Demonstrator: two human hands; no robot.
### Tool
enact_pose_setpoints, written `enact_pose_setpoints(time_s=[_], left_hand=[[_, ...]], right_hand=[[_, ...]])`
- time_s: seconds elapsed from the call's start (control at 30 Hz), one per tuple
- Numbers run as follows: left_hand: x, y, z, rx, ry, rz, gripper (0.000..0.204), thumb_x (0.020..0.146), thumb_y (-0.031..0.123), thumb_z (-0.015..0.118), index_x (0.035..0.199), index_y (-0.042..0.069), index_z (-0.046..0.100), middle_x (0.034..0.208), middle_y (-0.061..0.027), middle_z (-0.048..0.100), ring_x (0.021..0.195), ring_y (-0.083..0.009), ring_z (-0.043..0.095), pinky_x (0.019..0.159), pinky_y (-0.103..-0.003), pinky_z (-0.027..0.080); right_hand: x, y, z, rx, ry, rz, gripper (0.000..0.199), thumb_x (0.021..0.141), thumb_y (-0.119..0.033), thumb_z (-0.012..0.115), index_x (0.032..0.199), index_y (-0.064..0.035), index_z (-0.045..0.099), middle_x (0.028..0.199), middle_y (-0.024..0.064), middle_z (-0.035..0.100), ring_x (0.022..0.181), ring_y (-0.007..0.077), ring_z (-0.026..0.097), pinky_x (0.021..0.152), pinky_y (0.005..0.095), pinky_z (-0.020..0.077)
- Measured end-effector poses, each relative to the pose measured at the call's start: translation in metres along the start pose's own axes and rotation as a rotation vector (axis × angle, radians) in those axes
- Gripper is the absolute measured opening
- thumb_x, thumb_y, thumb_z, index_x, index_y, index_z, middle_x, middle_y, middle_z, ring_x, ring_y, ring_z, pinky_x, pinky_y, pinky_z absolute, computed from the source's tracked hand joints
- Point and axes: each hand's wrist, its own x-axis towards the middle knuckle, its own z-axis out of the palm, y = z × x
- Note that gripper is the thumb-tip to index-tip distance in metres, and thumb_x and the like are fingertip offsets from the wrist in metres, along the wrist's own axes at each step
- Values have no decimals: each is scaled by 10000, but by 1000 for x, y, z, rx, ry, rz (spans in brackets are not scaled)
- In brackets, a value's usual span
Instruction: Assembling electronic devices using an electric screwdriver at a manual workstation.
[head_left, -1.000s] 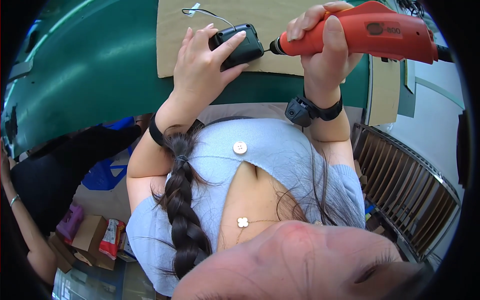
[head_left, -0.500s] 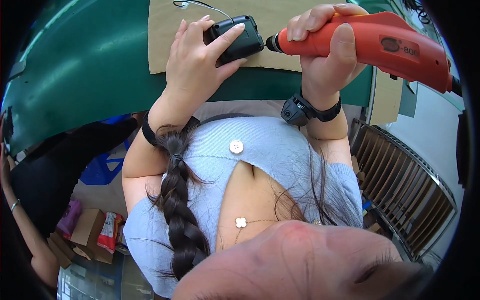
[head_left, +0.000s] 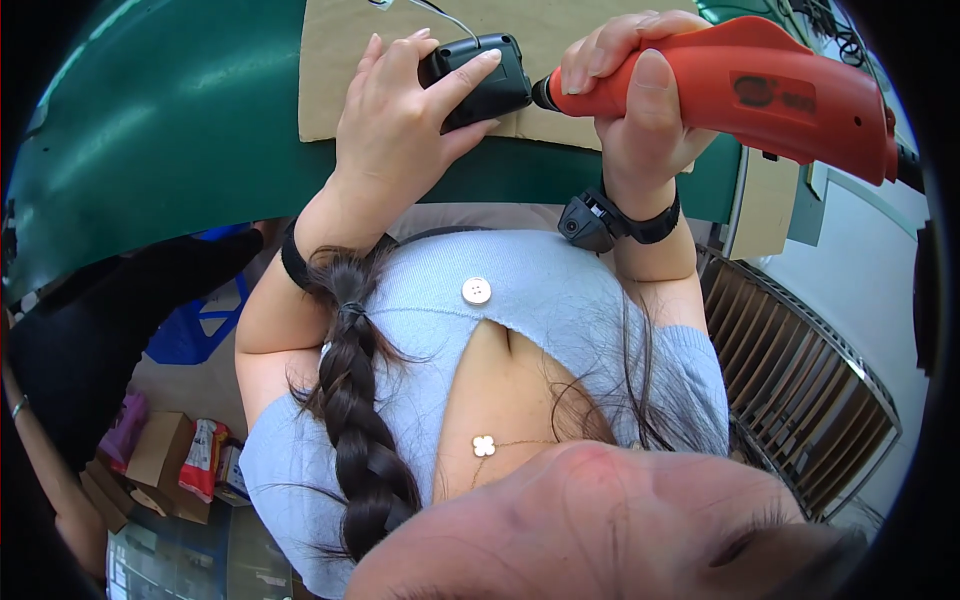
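My left hand (head_left: pixel 405 112) grips a small black plastic case (head_left: pixel 497 88), its index finger across the top and its thumb along the near side. A thin light cable (head_left: pixel 452 18) runs out of the far side of the case. In my right hand (head_left: pixel 640 100) is a red electric screwdriver (head_left: pixel 760 90), held level with fingers wrapped around its body. Its dark tip (head_left: pixel 543 94) meets the right side of the case; the bit itself is hidden or too small to see.
Beneath the case lies a brown cardboard sheet (head_left: pixel 345 70) on a green tabletop (head_left: pixel 180 130). To the right stands a slatted metal rack (head_left: pixel 800 370). At the left, another person's arm (head_left: pixel 60 470) shows beside a blue stool (head_left: pixel 195 325) and a cardboard box (head_left: pixel 165 455).
The screwdriver has shifted slightly left, its tip closing the small gap to the case. Both hands keep their grip.
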Motion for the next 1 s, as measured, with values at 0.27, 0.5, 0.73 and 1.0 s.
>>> enact_pose_setpoints(time_s=[0.27, 0.5, 0.73, 1.0], left_hand=[[-1, 1, 0, 12, 18, -10, 602, 715, 273, 855, 1283, 272, 654, 1179, -148, 569, 1117, -323, 578, 1089, -512, 422], [4, 2, 2, -10, 25, -8, 611, 699, 281, 860, 1277, 265, 662, 1179, -149, 574, 1103, -327, 586, 1095, -494, 420], [4, 3, 3, -20, 16, -31, 625, 685, 286, 867, 1276, 278, 663, 1186, -152, 579, 1103, -324, 588, 1094, -490, 420], [3, 5, 5, -22, 36, -35, 638, 672, 289, 871, 1276, 289, 662, 1196, -154, 583, 1108, -321, 588, 1098, -488, 417]], right_hand=[[14, 24, -38, 5, -292, -160, 275, 973, -296, 585, 1154, -89, 581, 869, 117, 639, 696, 241, 625, 662, 384, 528], [6, -4, -28, 74, -273, -241, 382, 964, -410, 569, 1188, -104, 525, 854, 93, 601, 650, 195, 578, 607, 363, 509], [8, 15, -17, 144, -342, -152, 395, 968, -410, 587, 1200, -100, 506, 867, 101, 601, 656, 198, 588, 614, 357, 521], [6, 17, -12, 115, -347, -146, 389, 970, -391, 620, 1189, -90, 507, 864, 104, 603, 662, 201, 600, 625, 357, 531]])
